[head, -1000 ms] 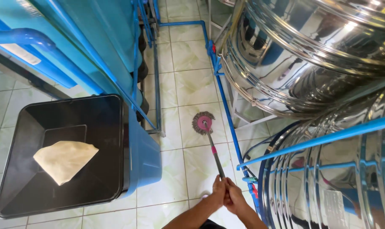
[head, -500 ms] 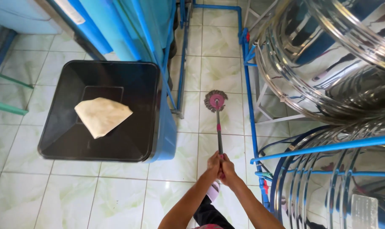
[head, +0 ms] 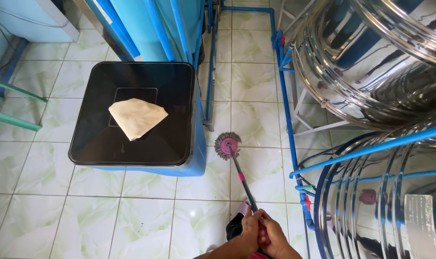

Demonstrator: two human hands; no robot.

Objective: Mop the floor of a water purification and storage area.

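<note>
Both hands sit at the bottom edge of the head view, stacked on one mop handle (head: 242, 180). Left hand (head: 249, 230): fingers curled fully round the handle, closed tight on it. Right hand (head: 274, 236): fingers likewise wrapped round the same handle, touching the left hand; I see no gap between the two. The handle is dark with a pink band partway along and runs up and to the left from the hands to the mop head (head: 227, 145), a round tuft of grey-pink strands with a pink hub, resting flat on the tiled floor (head: 146, 211). The mop head lies just beside the lower right corner of a blue bin (head: 197, 165), whether touching it I cannot tell. The bin has a square black lid (head: 172, 134); a pale, folded cloth (head: 137, 117) lies near the middle of that lid, slightly toward its far left. Right of the mop, blue pipes (head: 285, 96) run along the floor in front of large steel tanks (head: 371, 62). A pale rectangular label (head: 422, 225) shows at the lower right edge on the nearest tank; a white strip label sits on a blue pipe at the top edge.
</note>
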